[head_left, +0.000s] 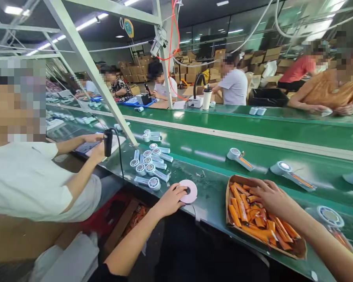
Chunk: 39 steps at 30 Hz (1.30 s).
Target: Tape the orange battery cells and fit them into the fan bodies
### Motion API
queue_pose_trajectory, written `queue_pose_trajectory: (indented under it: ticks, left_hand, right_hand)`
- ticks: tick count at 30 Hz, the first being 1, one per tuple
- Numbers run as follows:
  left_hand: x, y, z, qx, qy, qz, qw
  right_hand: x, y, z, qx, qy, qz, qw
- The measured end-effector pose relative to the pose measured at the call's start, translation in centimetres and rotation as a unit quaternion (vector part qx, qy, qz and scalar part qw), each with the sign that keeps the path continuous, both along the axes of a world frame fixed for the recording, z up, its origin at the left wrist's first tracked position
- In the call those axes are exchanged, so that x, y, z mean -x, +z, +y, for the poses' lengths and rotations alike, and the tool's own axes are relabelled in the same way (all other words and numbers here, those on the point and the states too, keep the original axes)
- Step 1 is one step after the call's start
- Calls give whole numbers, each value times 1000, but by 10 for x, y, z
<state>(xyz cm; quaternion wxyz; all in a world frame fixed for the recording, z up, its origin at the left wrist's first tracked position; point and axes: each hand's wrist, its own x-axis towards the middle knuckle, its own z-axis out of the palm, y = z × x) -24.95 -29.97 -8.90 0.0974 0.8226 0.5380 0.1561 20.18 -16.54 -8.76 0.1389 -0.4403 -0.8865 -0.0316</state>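
My left hand (pixel 171 199) rests on a pink roll of tape (pixel 189 191) at the near edge of the green work surface, with a finger in the roll's centre hole. My right hand (pixel 271 196) reaches into a cardboard tray (pixel 230 211) heaped with several orange battery cells (pixel 254 219). Its fingers curl down among the cells, and what they hold is hidden.
Several white fan halves (pixel 150 162) lie grouped left of the tape. More fan parts with orange cells (pixel 239 156) ride the green conveyor (pixel 211 150). A person on my left holds a black tool (pixel 108 143). Other workers sit across the belt.
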Motion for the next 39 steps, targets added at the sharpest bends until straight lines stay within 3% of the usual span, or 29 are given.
queue_pose_trajectory:
  ticks: [2, 5, 8, 10, 12, 14, 16, 17, 19, 23, 27, 30, 34, 39]
  left_hand:
    - [-9, 0, 1, -9, 13, -11, 1000]
    - [-25, 8, 2, -70, 18, -50, 996]
    - [-33, 22, -3, -156, -5, -77, 985]
    - [-34, 33, -6, -197, -31, -76, 977]
    - [-36, 43, -10, -228, -54, -69, 970]
    - [-40, 49, -11, -253, -74, -58, 963]
    - [-47, 53, -12, -275, -81, -49, 957]
    - [-50, 54, -12, -285, -78, -48, 954]
    - [-57, 55, -10, -300, -67, -49, 950]
    - [-58, 62, -1, -322, -75, -45, 943]
    - [-41, 74, 11, -366, -52, -42, 928]
    - [-36, 79, 10, -369, -45, -20, 928]
    - [-53, 79, -4, -331, -104, 6, 938]
    - [-71, 77, -12, -321, -144, 28, 936]
  right_hand:
    - [-1, -2, -16, -7, -37, -33, 999]
    - [11, 19, -24, 51, -84, -40, 994]
    - [19, 40, -16, 120, -106, 16, 987]
    - [20, 48, -16, 150, -129, 117, 973]
    - [22, 53, -24, 172, -153, 311, 922]
    - [31, 58, -41, 202, -150, 527, 812]
    - [50, 63, -65, 233, -128, 648, 713]
    - [63, 64, -78, 252, -120, 675, 683]
    - [92, 63, -104, 309, -114, 677, 659]
    - [140, 46, -147, 476, -46, 550, 684]
    - [141, 31, -174, 554, -27, 420, 718]
    - [124, 36, -182, 496, -66, 455, 736]
    - [111, 60, -178, 378, -67, 558, 736]
    - [109, 81, -165, 275, -97, 508, 810]
